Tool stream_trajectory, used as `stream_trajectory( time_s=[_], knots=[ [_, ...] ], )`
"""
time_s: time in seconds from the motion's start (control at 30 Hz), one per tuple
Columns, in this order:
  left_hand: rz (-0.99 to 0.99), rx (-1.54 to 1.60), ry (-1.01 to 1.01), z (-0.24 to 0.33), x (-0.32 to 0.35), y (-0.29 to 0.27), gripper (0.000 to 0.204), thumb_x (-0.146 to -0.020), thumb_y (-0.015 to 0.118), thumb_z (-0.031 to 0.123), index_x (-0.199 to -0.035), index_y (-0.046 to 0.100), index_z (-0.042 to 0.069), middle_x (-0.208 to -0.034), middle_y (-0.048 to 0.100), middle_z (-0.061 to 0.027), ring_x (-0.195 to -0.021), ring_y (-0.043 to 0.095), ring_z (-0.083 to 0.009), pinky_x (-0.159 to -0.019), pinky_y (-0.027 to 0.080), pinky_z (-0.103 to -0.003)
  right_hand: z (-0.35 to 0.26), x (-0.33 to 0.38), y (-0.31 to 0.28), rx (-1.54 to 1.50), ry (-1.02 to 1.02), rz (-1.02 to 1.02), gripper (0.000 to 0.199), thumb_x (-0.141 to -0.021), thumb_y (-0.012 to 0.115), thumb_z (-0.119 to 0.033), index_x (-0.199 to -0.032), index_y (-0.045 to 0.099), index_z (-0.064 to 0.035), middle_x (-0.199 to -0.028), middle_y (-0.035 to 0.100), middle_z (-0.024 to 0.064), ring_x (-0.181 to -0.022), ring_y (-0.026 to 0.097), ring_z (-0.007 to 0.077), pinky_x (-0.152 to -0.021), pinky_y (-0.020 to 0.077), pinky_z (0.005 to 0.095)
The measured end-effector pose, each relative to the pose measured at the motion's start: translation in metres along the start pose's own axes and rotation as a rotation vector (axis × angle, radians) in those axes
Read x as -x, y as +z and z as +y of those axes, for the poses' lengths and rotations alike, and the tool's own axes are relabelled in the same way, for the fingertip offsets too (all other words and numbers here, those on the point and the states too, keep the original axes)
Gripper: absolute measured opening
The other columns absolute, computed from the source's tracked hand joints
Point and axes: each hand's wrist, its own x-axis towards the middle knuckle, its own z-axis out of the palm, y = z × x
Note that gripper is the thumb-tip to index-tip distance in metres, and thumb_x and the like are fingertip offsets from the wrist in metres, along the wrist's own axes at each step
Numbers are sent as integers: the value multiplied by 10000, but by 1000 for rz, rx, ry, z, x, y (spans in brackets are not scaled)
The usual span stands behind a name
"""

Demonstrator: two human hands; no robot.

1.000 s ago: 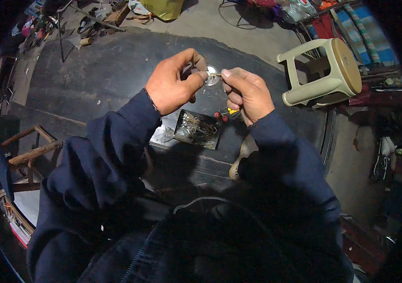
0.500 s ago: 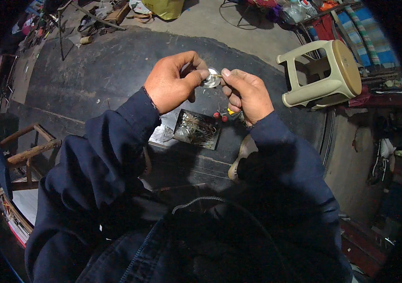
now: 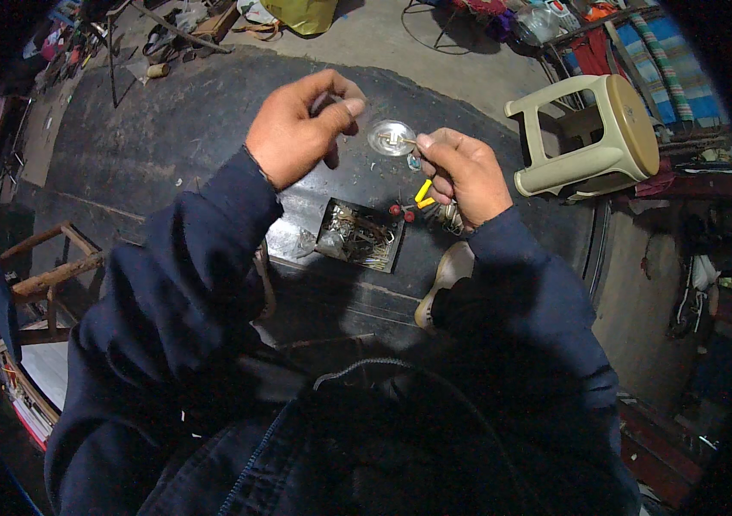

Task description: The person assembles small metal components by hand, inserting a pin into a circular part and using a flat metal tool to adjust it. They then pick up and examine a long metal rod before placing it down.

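My right hand [image 3: 462,172] pinches a thin brass-coloured rod [image 3: 411,141] between thumb and forefinger. The rod's inner end lies at the middle of a shiny round disc [image 3: 380,148], which carries a small pale metal piece at its centre. Whether the disc is fixed to the rod I cannot tell. To the left and apart from the disc is my left hand [image 3: 301,125], its fingers curled and thumb against forefinger; what it holds, if anything, is hidden. Below them on the dark mat sits a black tray [image 3: 396,258] of small metal hardware.
Yellow-handled tool [image 3: 424,193] and red knobs [image 3: 402,211] lie right of the tray, near my shoe [image 3: 449,273]. A cream plastic stool [image 3: 565,176] lies on its side at right. A wooden frame [image 3: 48,279] stands at left; a yellow bag [image 3: 306,13] is at the back.
My left hand has moved left, away from the disc. My right hand has shifted slightly right with the rod, and the disc now faces up more fully.
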Motion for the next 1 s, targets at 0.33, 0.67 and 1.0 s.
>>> stream_trajectory(
  time_s=[0.33,0.67,1.0],
  knots=[
    [125,-81,-65,8,-5,-33,221,-961,624,226,-1018,639,14,-760,630,-43,-537,472,-74,-496,393,-252,61,28,4,1103,-59,-278,287,-897,644,-294,-960,650,-14,-871,669,229,-874,656,405,-750,496,477],
    [22,-173,-20,-3,-9,-29,182,-984,584,204,-1048,640,43,-789,578,4,-628,476,-59,-552,385,-221,119,44,-7,1318,-58,-311,243,-822,623,-234,-889,646,-1,-841,668,247,-856,649,453,-765,494,562],
    [-60,-163,-113,1,-6,-18,320,-1038,470,274,-1028,635,0,-767,578,-42,-642,529,-107,-590,446,-263,112,45,-15,1255,-109,-220,227,-796,623,-235,-811,663,-12,-813,676,238,-830,665,441,-756,510,565]
  ],
)
